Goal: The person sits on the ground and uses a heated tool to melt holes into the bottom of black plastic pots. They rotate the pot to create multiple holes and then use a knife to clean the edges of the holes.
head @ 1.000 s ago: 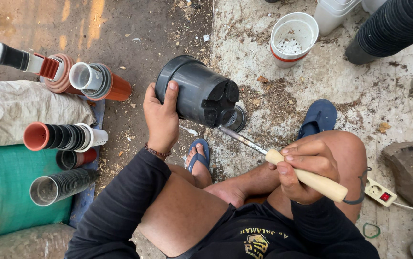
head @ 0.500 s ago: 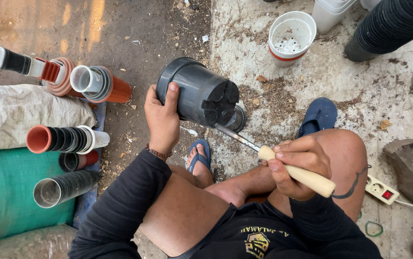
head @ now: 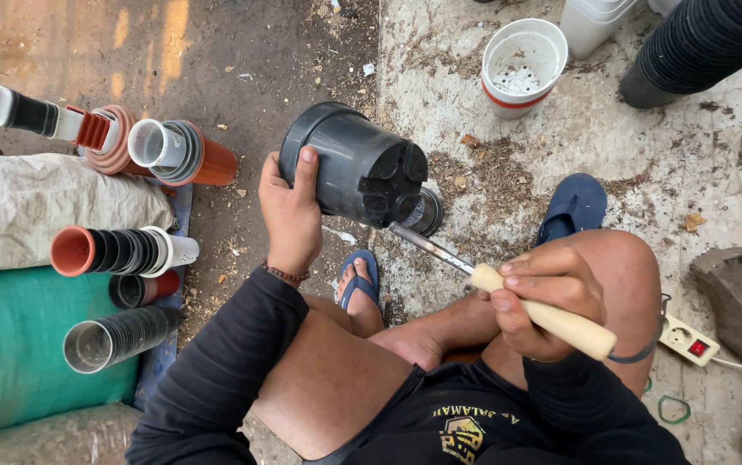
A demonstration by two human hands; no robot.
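Note:
My left hand [head: 290,213] grips a black plastic plant pot [head: 355,167] by its side, lying tilted with its base turned toward me. In my right hand [head: 543,293] is a tool with a pale wooden handle [head: 560,320] and a thin metal shaft [head: 433,245]. The shaft's tip touches the pot's base near its lower edge. A small round metal object [head: 428,212] lies on the ground just behind that edge. I sit low, with bare knees and blue sandals [head: 572,207] below the pot.
Stacks of nested pots lie on their sides at left: black and white [head: 18,110], terracotta [head: 180,153], mixed [head: 121,250], grey [head: 117,336]. A white pot [head: 522,65] stands upright at the back, a black stack [head: 705,43] at top right. A power strip [head: 691,341] lies at right.
My right hand has shifted the tool a little left, bringing its tip against the pot's base. My left hand keeps the same hold on the pot.

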